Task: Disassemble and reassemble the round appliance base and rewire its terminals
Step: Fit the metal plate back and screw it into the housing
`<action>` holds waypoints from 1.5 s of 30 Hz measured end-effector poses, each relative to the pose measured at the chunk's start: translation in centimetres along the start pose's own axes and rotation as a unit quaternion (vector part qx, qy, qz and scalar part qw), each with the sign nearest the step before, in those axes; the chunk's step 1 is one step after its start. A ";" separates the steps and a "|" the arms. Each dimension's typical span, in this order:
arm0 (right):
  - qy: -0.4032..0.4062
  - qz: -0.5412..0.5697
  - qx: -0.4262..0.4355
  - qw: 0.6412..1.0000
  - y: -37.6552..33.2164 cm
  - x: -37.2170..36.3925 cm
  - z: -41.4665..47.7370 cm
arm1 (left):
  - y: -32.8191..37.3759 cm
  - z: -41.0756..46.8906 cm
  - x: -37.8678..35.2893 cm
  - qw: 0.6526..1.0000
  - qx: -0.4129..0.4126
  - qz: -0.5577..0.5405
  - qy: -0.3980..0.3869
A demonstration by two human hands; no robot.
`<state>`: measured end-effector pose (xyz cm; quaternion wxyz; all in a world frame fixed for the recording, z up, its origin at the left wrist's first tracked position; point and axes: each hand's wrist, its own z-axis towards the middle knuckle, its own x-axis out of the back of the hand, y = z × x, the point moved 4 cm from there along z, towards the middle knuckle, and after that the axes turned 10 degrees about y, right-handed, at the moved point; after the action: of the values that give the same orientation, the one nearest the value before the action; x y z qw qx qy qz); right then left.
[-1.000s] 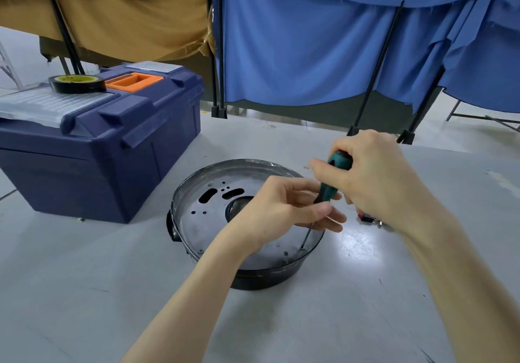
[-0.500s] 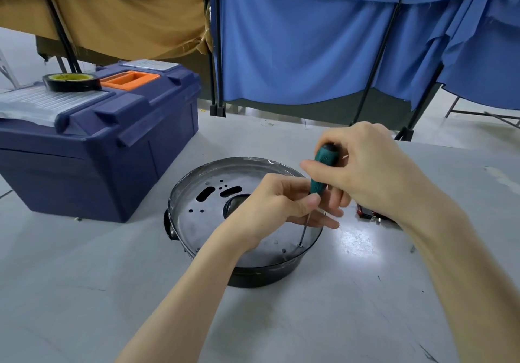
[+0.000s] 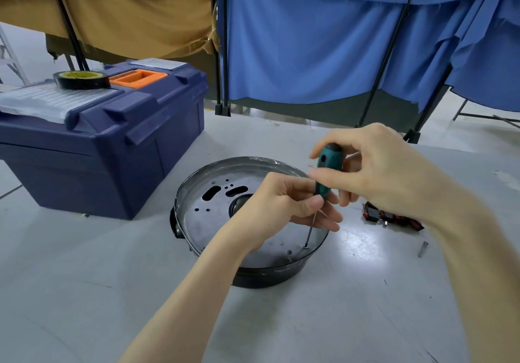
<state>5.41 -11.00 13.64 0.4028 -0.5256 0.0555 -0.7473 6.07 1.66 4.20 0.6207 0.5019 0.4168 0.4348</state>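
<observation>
Centrally on the desk sits the round appliance base; the left hand pinches the screwdriver low on its handle, the right hand grips the top. Its shaft stands near upright, tip on a screw at the base's near-right rim.

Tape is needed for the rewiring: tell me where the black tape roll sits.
In the head view, far left: the black tape roll lies flat on the blue toolbox lid, beside its orange insert.
</observation>
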 end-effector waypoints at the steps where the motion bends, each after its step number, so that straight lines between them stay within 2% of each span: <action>1: 0.027 0.003 0.008 1.000 0.1 -0.3 -0.1 | 0.0 0.0 0.0 1.000 0.000 0.000 -0.003; 5: 0.169 -0.045 -0.025 0.984 0.9 -2.0 0.0 | -0.2 -0.1 -0.1 1.000 0.001 0.004 -0.002; 9: 0.273 -0.134 -0.086 0.949 1.5 -3.1 -0.8 | -0.2 0.1 -0.6 1.000 -0.003 0.026 0.001; 11: 0.274 -0.170 -0.086 0.943 1.4 -3.1 -1.1 | -0.2 0.3 -0.5 1.000 -0.001 0.026 -0.010; 14: 0.149 -0.038 -0.048 0.987 0.8 -2.0 -0.4 | -0.1 0.2 -0.1 1.000 0.006 0.009 -0.024; 15: 0.110 0.010 -0.033 0.993 0.5 -1.4 -0.2 | -0.1 0.1 0.0 1.000 0.007 0.005 -0.027; 17: 0.087 0.043 0.005 0.995 0.0 -0.7 0.1 | -0.1 0.0 0.0 0.999 0.007 0.001 -0.035; 19: 0.120 0.005 0.042 0.992 -0.1 -0.8 0.2 | -0.2 0.0 0.0 0.999 0.006 -0.001 -0.047; 21: 0.175 -0.061 0.044 0.982 0.1 -1.4 0.3 | -0.3 0.0 -0.1 0.999 0.005 -0.004 -0.049; 24: 0.262 -0.140 -0.014 0.955 0.8 -2.3 0.0 | -0.5 0.1 -0.2 0.999 0.004 0.000 -0.037; 28: 0.385 -0.210 -0.098 0.894 0.5 -3.8 -1.7 | -0.4 0.0 -0.3 0.999 0.000 -0.005 -0.035; 30: 0.387 -0.206 -0.102 0.893 0.0 -3.9 -1.9 | -0.2 -0.1 0.0 1.000 -0.010 -0.005 -0.026; 32: 0.360 -0.192 -0.107 0.907 0.2 -3.5 -1.6 | 0.0 0.0 0.3 0.999 -0.028 0.024 -0.010; 34: 0.374 -0.151 -0.096 0.910 0.5 -2.1 -1.7 | 0.0 0.1 0.7 0.995 -0.041 0.087 0.024; 36: 0.454 -0.097 -0.092 0.881 0.9 0.5 -2.2 | -0.1 0.4 1.1 0.977 -0.042 0.198 0.072; 38: 0.507 -0.072 -0.128 0.849 2.2 3.0 -2.6 | -0.5 0.6 1.4 0.943 -0.027 0.319 0.089; 39: 0.509 -0.068 -0.152 0.844 3.1 3.8 -2.5 | -0.7 0.7 1.5 0.929 -0.016 0.361 0.083; 41: 0.474 -0.035 -0.179 0.862 5.2 4.5 -2.1 | -1.1 0.7 1.3 0.915 -0.002 0.399 0.061; 43: 0.398 0.039 -0.191 0.896 6.7 3.8 -1.6 | -1.4 0.7 0.8 0.909 -0.003 0.414 0.038; 45: 0.287 0.088 -0.225 0.927 8.0 1.5 -1.4 | -1.7 0.8 0.3 0.904 -0.001 0.427 0.026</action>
<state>8.44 -17.78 10.11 0.3048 -0.3585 0.3814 -0.7957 7.08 1.57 2.63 0.3651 0.6199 0.1776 0.6715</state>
